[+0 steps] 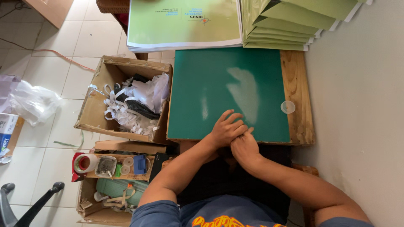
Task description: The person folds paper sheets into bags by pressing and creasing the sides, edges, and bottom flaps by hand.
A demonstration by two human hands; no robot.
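The person sat at a small wooden table [298,122] with both hands brought together at its near edge, on the lower rim of a green cutting mat [219,88] that covered most of the tabletop. The left hand [225,129] lay on top, its fingers [232,117] draped over the knuckles of the right hand [244,148], which was curled loosely beneath it; the two were pressed against each other and held nothing that I could make out. A pale worn patch showed on the mat just beyond the fingertips. A small clear round lid [288,106] lay well to the right of the hands, where the mat met the bare wood. At the far side of the table sat a stack of light green booklets [184,23] and, beside it, a fan of folded green covers [290,25]. On the floor to the left stood an open cardboard box [99,98] full of white paper trimmings [134,103], and nearer the person a tape dispenser [84,164] rested in a low tray [122,176] of small tools.
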